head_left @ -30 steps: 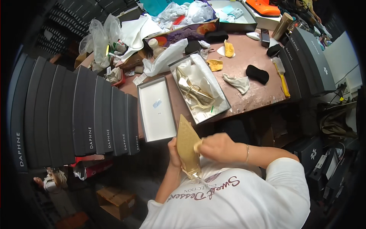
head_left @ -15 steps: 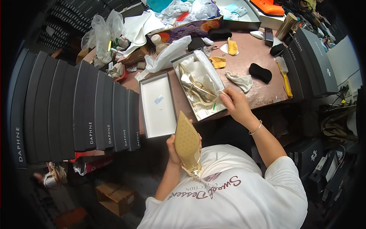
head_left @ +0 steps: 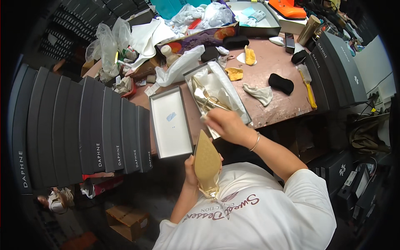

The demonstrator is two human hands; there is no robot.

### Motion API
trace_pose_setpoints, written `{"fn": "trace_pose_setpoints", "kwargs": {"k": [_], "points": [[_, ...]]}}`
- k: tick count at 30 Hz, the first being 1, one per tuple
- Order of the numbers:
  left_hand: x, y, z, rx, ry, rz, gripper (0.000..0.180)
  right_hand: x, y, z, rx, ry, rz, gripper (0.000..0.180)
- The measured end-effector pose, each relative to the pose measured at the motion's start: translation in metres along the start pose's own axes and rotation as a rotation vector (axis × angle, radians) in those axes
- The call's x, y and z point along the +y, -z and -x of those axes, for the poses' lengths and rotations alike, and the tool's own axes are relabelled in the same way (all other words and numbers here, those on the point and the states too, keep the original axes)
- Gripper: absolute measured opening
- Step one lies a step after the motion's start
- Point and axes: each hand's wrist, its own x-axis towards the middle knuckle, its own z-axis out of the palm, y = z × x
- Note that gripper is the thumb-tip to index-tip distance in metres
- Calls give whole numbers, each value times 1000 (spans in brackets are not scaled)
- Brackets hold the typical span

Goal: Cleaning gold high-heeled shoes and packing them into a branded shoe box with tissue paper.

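The left hand [head_left: 192, 166] is clamped around a gold pointed shoe [head_left: 207, 163], held sole-up close to the person's chest; the fingers are mostly hidden behind the sole, and the heel end merges with the white shirt so its shape is hard to make out. The right hand [head_left: 223, 123] reaches forward and rests at the near edge of an open shoe box [head_left: 246, 113], closed on a pale scrap, probably tissue paper, though what it grips is too small to tell for certain. Just beyond that hand, inside the box, lies a second gold shoe [head_left: 204, 98], partly buried in white tissue paper [head_left: 221, 83]. Left of the right hand and ahead of the left hand sits the box lid [head_left: 170, 139], open side up on the worktop [head_left: 279, 110]. Further beyond the right hand lie a black pad [head_left: 281, 83] and a whitish cloth [head_left: 259, 93]. A row of dark boxes [head_left: 75, 129] stands far left of the left hand, their ends cut off by the dark rim.
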Motion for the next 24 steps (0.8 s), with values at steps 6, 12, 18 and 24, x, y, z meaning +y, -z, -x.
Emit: {"fn": "trace_pose_setpoints", "kwargs": {"k": [6,12,18,24], "points": [[-6,29,7,-3,10,-195,92,75,60,-43,251,-37,524,30],[96,61,-17,456,-271,-685,69,62,1,3,-308,-215,376,46],[130,101,-60,646,-315,-1524,61,81,-27,4,-295,-337,503,36],[65,30,-62,266,-494,-539,92,-15,13,-21,-189,-14,378,33]]}}
